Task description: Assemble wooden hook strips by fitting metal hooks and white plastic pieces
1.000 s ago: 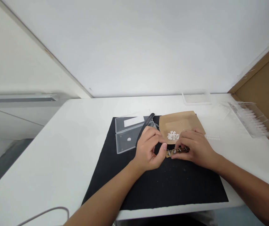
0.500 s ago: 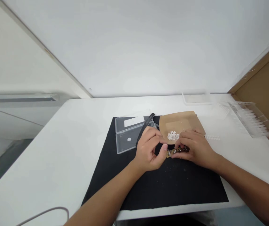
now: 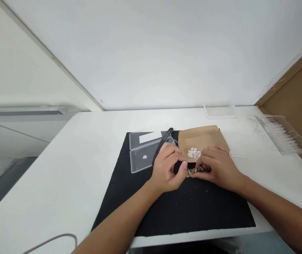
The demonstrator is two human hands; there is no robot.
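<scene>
My right hand (image 3: 217, 164) pinches a narrow dark-brown and gold strip (image 3: 193, 172) carrying small shiny pieces, low over the black mat (image 3: 193, 211). My left hand (image 3: 167, 167) is at the strip's left end, fingers curled, thumb and index tips close together; whatever lies between them is too small to make out. A curved black nail file (image 3: 163, 144) slants past the left knuckles, its lower end hidden by the hand. Just behind the strip, a brown paper tray (image 3: 204, 132) holds a pile of small white pieces (image 3: 194, 152).
Left of the tray lies an opened clear plastic case (image 3: 140, 160) with a white label (image 3: 150, 137). At the right stands a clear holder with several pale nail tips (image 3: 285, 135). A cardboard panel (image 3: 296, 102) borders the white table (image 3: 74, 165); a cable (image 3: 61, 235) lies front left.
Both hands keep nearly the same pose at the strip. The whole view has shifted very slightly.
</scene>
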